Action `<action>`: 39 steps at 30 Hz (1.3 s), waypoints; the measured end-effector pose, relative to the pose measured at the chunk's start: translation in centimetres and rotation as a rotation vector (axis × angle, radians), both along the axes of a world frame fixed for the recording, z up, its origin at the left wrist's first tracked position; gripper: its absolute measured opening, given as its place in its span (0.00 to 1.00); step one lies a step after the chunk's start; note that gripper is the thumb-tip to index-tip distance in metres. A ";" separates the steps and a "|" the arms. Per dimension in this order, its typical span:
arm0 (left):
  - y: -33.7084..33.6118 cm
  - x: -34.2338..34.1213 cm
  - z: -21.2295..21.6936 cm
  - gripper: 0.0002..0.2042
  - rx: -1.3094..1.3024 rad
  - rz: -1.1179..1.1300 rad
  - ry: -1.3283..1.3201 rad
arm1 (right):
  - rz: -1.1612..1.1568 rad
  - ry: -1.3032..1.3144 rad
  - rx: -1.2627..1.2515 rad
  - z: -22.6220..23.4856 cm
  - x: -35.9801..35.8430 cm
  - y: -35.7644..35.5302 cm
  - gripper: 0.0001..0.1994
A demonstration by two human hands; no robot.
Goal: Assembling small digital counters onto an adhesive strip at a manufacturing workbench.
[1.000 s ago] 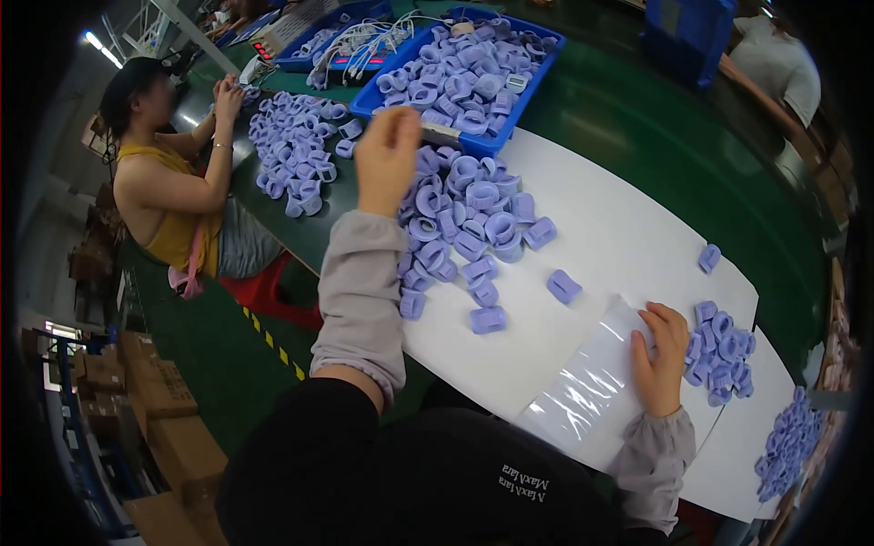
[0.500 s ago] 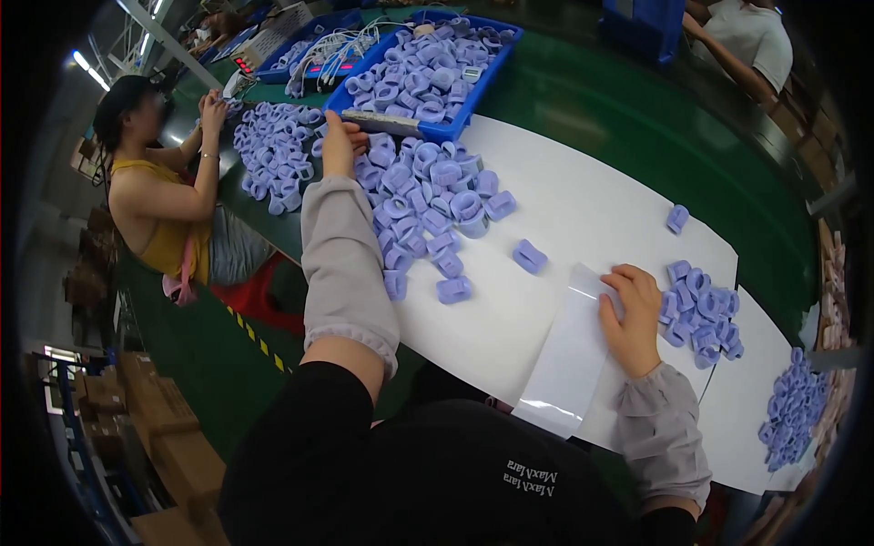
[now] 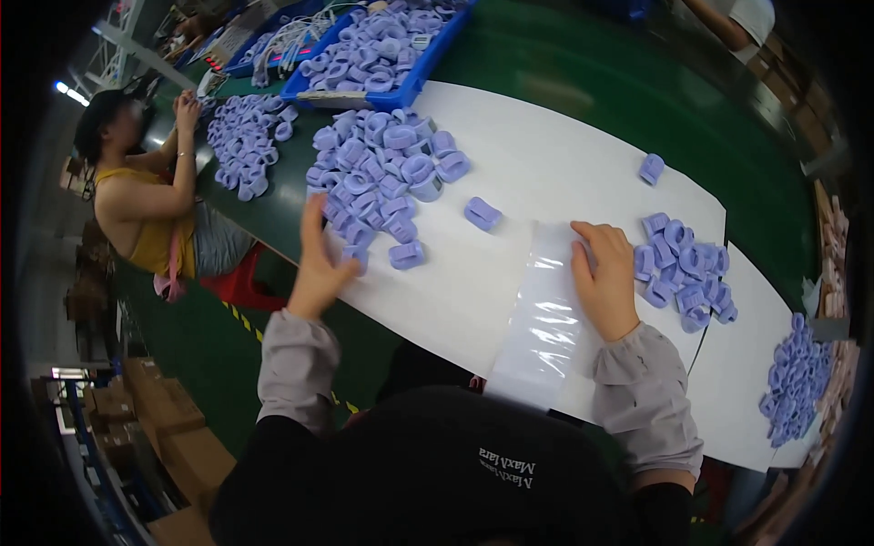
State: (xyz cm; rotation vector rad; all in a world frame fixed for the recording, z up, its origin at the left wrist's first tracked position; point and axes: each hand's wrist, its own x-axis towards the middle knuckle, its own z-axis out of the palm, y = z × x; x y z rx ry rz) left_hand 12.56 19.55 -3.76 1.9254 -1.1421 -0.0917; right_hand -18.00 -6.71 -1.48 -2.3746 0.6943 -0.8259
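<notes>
My left hand (image 3: 319, 268) is open at the near edge of a large pile of lavender ring-shaped plastic pieces (image 3: 382, 164), thumb and fingers apart around the pile's corner. A single piece (image 3: 406, 255) lies just right of it, and another loose piece (image 3: 482, 214) sits farther right. My right hand (image 3: 605, 282) rests with its fingers stretched out at the right edge of a clear, shiny plastic bag (image 3: 537, 328), which lies flat and reaches the table's near edge. Right beside that hand is a smaller group of the lavender pieces (image 3: 685, 270).
A blue bin (image 3: 414, 84) full of the pieces stands at the far left. One piece (image 3: 651, 169) lies alone on the white tabletop (image 3: 564, 150), and another heap (image 3: 797, 382) is at far right. A co-worker (image 3: 146, 196) in yellow sits on the left beside a further heap (image 3: 244, 136).
My left hand has come back from the bin's near side to the pile's near edge. My right hand stays by the plastic bag. The whole view has shifted slightly.
</notes>
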 end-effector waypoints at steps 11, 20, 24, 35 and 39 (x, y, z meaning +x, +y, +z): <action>-11.4 -4.5 4.6 0.44 0.274 0.111 -0.587 | -0.075 0.005 -0.064 -0.4 1.8 -0.5 0.13; -15.1 -7.1 4.5 0.14 -0.001 -0.496 -0.606 | -0.085 0.023 -0.059 -0.3 1.8 -0.8 0.13; -17.6 -7.8 4.5 0.14 0.077 -0.437 -0.278 | -0.112 -0.018 0.310 0.6 1.8 -0.4 0.12; -20.7 -9.9 3.7 0.12 -0.027 -0.357 1.335 | -0.113 -0.529 0.726 0.4 0.7 -0.5 0.11; -20.6 -10.5 3.7 0.13 0.069 -0.400 1.180 | -0.010 -0.539 0.516 -0.3 0.1 -0.7 0.09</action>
